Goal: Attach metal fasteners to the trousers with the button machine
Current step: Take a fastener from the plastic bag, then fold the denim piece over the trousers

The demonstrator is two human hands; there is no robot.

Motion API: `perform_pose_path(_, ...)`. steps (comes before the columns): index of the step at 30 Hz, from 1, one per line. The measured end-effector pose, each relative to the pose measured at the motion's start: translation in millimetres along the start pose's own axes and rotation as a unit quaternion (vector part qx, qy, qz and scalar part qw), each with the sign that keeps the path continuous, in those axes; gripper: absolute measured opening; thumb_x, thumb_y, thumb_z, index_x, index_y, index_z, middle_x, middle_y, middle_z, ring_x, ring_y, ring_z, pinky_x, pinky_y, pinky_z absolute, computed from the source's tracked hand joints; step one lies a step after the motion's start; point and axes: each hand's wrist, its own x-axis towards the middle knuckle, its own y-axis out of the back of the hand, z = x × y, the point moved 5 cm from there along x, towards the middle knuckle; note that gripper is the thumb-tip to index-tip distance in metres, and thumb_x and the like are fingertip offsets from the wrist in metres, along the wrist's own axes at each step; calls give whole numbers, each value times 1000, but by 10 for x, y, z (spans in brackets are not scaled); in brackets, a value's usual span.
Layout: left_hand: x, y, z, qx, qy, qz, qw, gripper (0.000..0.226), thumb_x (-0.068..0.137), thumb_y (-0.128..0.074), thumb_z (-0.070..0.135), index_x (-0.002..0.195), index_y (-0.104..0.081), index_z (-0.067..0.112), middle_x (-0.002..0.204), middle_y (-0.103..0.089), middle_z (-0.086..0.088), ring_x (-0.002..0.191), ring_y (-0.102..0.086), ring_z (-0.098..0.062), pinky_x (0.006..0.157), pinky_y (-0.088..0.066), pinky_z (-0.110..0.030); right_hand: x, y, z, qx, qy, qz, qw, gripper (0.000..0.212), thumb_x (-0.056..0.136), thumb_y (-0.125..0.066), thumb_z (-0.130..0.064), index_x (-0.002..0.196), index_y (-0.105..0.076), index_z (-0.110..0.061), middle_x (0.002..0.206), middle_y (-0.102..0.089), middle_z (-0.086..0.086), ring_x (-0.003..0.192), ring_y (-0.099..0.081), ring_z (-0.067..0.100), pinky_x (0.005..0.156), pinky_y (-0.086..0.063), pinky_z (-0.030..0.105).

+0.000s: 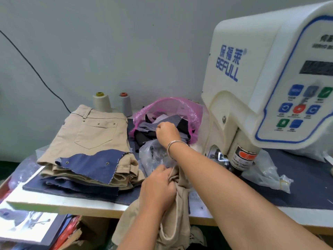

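At the front edge of the table (72, 204), the left hand (158, 188) has its grip closed round a bunched fold of the beige cotton trousers (173, 222), which hang from that fist down below the table edge. Across it, the right hand (166, 131), a silver bangle (173, 146) on its wrist, reaches into the pink plastic bag (191, 109) of dark fabric scraps (162, 123), fingers curled and pinching one. Just right of both stands the cream button machine (261, 78).

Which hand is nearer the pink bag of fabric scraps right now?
Right. The right hand reaches into the pink bag, curled on the fabric scraps. The left hand is well short of it at the table's front edge, gripping the beige trousers.
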Motion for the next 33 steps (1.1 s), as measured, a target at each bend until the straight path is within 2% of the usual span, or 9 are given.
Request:
perform_pose_path(4,12,-8,10,6,-3,-5,1000,19,70,-31,28,75,-44,16,77,-43,4,71,-48,-18,58,-31,-32,292,-160,160,-85,-22,-9,996,23,91,-44,1,99,-66,1,97,-63,16,89,-60,32,66,-42,31)
perform_pose_path(8,41,-17,-3,12,-8,-5,1000,15,73,-35,27,76,-44,15,80,-45,3,74,-49,-18,64,-38,-32,442,-249,212,-170,1,-10,985,21,89,-49,1,100,-67,-1,94,-61,16,89,-60,30,65,-41,30)
perform_pose_path(17,38,-14,11,21,-6,-1,1000,15,70,-31,27,73,-41,17,78,-42,4,73,-46,-19,61,-29,-30,461,-275,111,-275,108,-37,955,23,84,-48,10,95,-63,-4,97,-67,11,89,-64,30,62,-41,33)
perform_pose_path(21,46,-18,12,21,-9,7,1000,11,73,-38,24,73,-43,15,78,-44,3,70,-46,-19,60,-30,-31,413,60,191,-33,1,146,989,12,95,-39,-14,92,-50,-12,77,-56,4,72,-56,27,60,-37,32)
perform_pose_path(23,46,-9,4,13,-5,11,1000,10,74,-39,23,73,-43,14,76,-43,3,69,-46,-20,58,-29,-31,280,262,140,125,-18,219,967,17,98,-34,-21,89,-46,-12,65,-51,0,60,-49,23,52,-33,32)
perform_pose_path(26,38,1,8,20,-5,15,1000,16,71,-33,27,73,-44,16,77,-45,3,71,-48,-22,58,-28,-32,-71,581,-127,311,32,234,921,20,100,-38,-22,83,-44,-16,62,-44,-7,52,-39,4,47,-30,21)
perform_pose_path(28,53,31,-13,-10,13,17,1000,19,70,-32,29,74,-46,18,80,-53,3,76,-53,-26,60,-31,-33,-404,719,-259,426,54,184,884,23,99,-47,-24,77,-48,-17,63,-44,-6,54,-37,1,51,-30,16)
perform_pose_path(30,54,64,-42,-72,45,2,996,18,69,-33,29,73,-48,19,79,-60,0,78,-55,-30,61,-34,-35,-824,773,-311,489,78,79,865,21,95,-53,-30,80,-61,-17,70,-55,1,64,-48,7,57,-38,23)
perform_pose_path(33,70,139,-71,-284,79,-15,955,10,70,-40,24,64,-48,21,63,-61,9,70,-56,-20,59,-42,-31,-1507,861,-263,506,159,-94,843,16,91,-55,-24,81,-67,-23,73,-64,-7,67,-58,7,60,-47,21)
